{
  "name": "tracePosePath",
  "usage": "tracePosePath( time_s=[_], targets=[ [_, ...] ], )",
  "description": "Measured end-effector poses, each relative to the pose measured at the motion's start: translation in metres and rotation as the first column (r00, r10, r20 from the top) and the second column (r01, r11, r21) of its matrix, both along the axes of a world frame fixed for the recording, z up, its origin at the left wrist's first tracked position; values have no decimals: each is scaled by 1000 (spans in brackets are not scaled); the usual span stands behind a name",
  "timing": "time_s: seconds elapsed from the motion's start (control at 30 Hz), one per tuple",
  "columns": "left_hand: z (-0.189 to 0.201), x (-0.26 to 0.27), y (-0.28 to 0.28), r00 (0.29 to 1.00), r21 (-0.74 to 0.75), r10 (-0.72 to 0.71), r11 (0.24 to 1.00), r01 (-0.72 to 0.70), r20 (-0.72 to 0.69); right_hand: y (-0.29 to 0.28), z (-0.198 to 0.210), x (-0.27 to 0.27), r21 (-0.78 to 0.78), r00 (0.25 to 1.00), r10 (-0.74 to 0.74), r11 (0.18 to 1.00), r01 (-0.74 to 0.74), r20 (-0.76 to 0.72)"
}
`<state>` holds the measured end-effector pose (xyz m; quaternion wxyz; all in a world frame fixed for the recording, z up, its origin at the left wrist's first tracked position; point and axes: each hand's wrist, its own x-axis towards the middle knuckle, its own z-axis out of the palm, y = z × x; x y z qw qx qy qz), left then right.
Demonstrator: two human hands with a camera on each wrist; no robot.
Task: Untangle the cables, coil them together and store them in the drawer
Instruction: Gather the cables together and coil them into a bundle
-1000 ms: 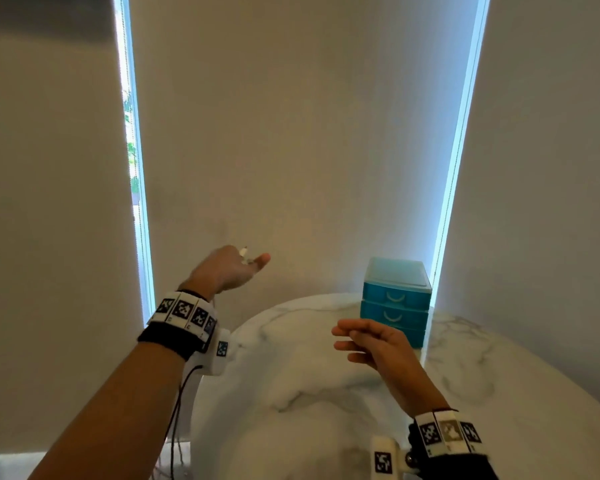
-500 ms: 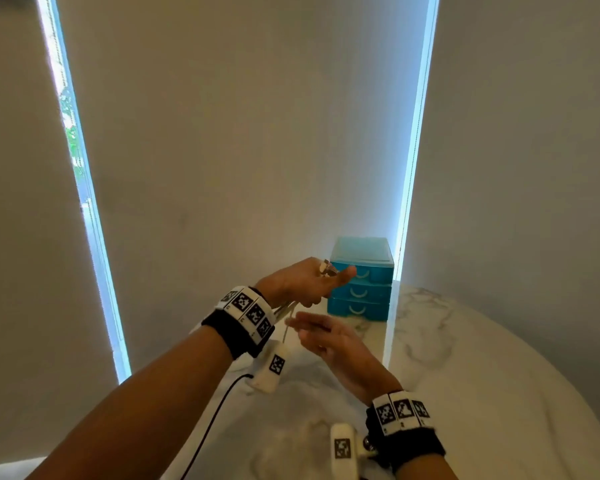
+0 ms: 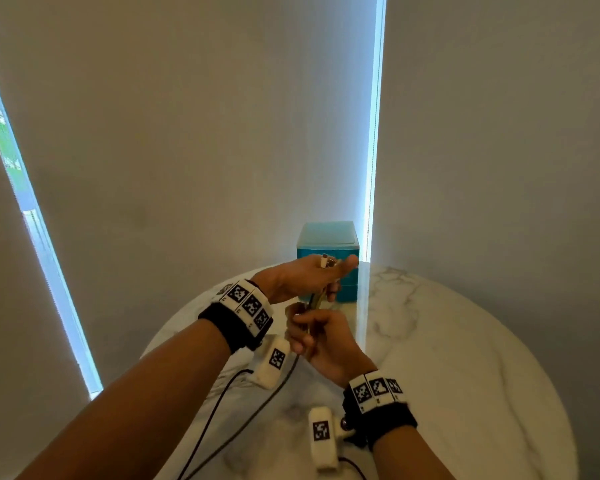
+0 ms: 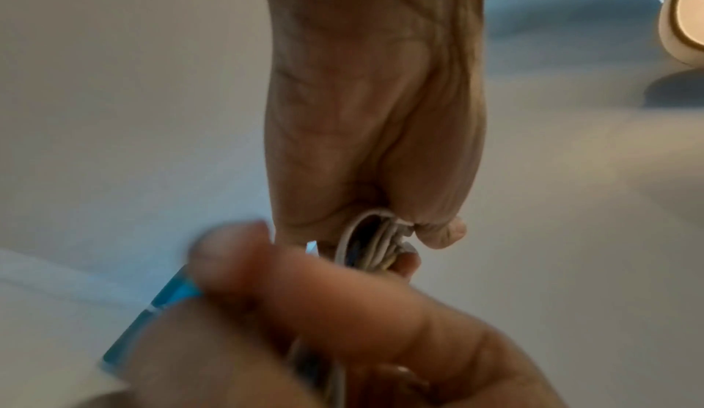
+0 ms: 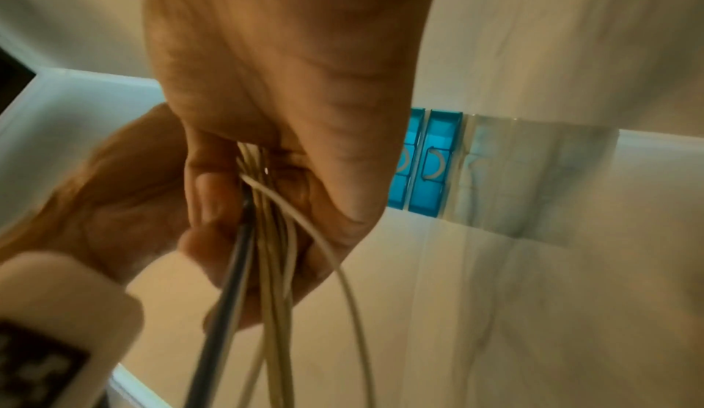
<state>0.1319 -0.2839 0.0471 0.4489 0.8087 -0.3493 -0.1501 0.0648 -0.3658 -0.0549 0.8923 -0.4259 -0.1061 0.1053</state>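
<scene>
Dim, backlit; blurred wrist views

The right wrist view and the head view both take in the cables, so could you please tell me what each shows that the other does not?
Only the right wrist view shows the cables as separate pale strands beside one dark one, gripped in the right hand, and two curved handles on the drawer unit.

Only the head view shows the connector ends pinched in the left hand, the whole round marble table, and the drawer unit's lid.

Both show two hands close together on one bundle, with the blue drawers behind.
</scene>
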Motion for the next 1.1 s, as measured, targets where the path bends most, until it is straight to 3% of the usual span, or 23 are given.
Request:
tracePosePath(
  time_s=[0.1, 0.33, 0.47, 0.6, 0.67, 0.8, 1.1],
  targets=[
    [-6, 5, 1, 999, -70, -5, 998, 2, -41, -12, -3, 3, 135, 999, -40, 990, 39, 7],
    [-21, 12, 0, 977, -225, 2, 973, -51, -215, -24, -13, 10, 257, 1000, -23, 966, 21, 6],
    [-26, 15, -2, 933, -321, 5, 938, -129, -361, -30, -14, 11, 230, 998, -65, 971, 65, -8],
    [-21, 16, 3, 911, -448, 29, 864, -229, -411, -29, -13, 13, 152, 990, -143, 978, 143, -10],
    [-20, 16, 4, 912, -492, 29, 835, -247, -409, -27, -13, 14, 139, 987, -161, 977, 160, -3],
    [-28, 17, 3, 942, -464, 109, 848, -255, -317, -25, -14, 14, 143, 986, -169, 976, 165, 14],
    [-35, 26, -1, 947, -488, 93, 839, -242, -308, -27, -13, 15, 151, 989, -147, 978, 145, -1]
  ],
)
